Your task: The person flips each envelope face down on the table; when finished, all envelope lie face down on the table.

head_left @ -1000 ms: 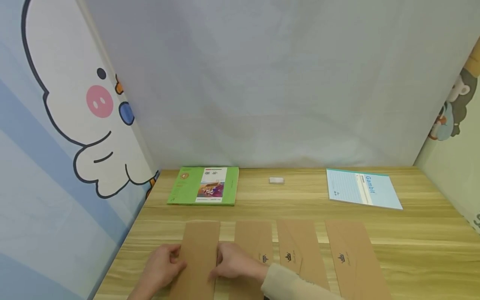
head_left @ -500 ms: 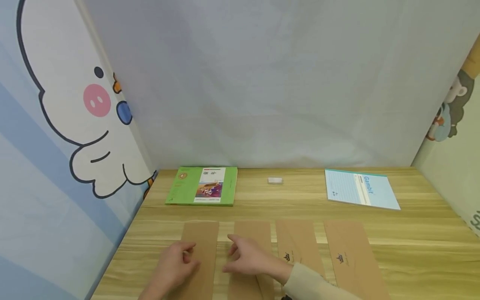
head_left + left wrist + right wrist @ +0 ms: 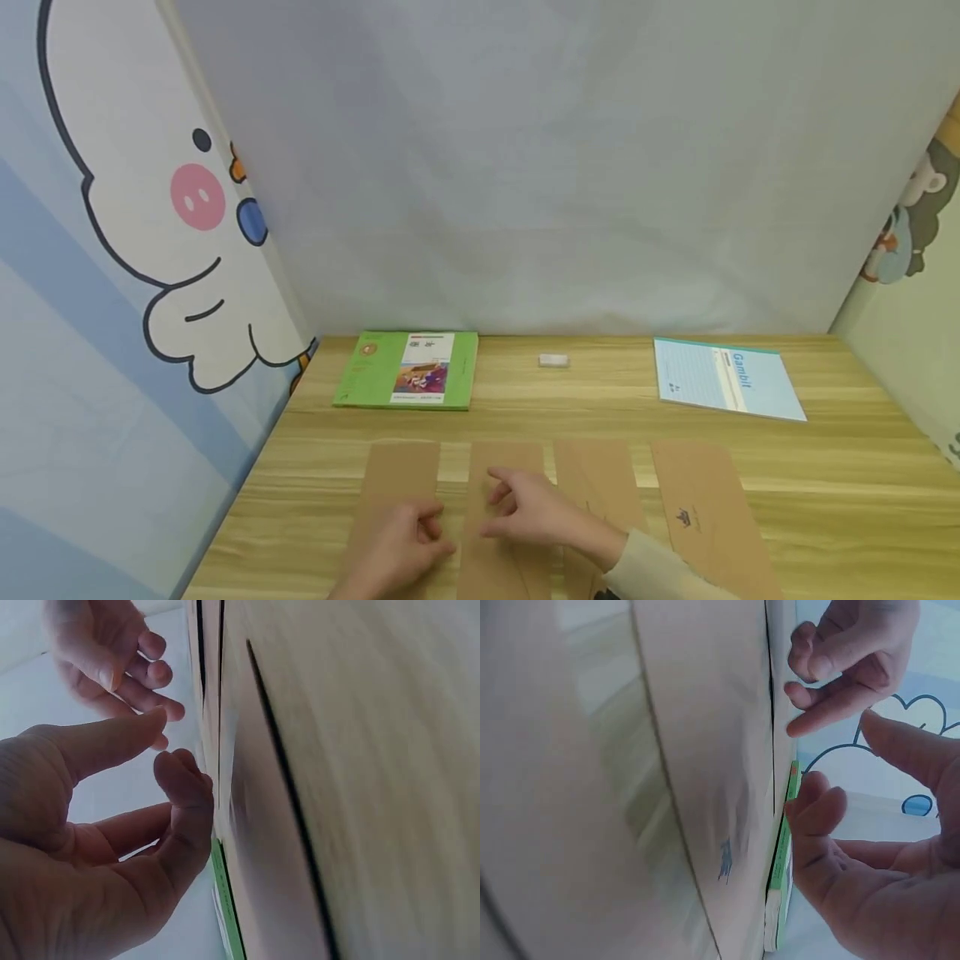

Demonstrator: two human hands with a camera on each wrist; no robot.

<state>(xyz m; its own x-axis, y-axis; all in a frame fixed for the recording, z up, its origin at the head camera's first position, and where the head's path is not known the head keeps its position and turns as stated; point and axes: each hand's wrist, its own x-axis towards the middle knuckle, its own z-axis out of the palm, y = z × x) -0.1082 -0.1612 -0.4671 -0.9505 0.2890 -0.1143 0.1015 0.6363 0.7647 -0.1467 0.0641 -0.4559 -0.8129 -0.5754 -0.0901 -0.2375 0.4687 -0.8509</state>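
Note:
Several brown kraft paper envelopes lie side by side in a row on the wooden table. My left hand [image 3: 401, 542] hovers over the lower part of the leftmost envelope [image 3: 403, 471], fingers loosely bent and holding nothing. Over the second envelope [image 3: 504, 458] is my right hand [image 3: 540, 512], also without anything in its grasp. Its wrist and sleeve cover part of the third envelope [image 3: 596, 467]. The fourth envelope [image 3: 708, 500], with a dark crown print, lies farther right. In the left wrist view, thumb and fingertips of the left hand [image 3: 112, 847] stand apart, above the envelope surface.
Along the back of the table lie a green book [image 3: 367, 383] at left, a small white eraser-like block [image 3: 553, 361] in the middle and a light blue notebook [image 3: 690, 375] at right. A grey curtain [image 3: 562, 167] hangs behind the table.
Both hands were at the side edges of the leftmost envelope. They have let go; the right hand moved right over the second envelope, and the left hand shifted right across the first.

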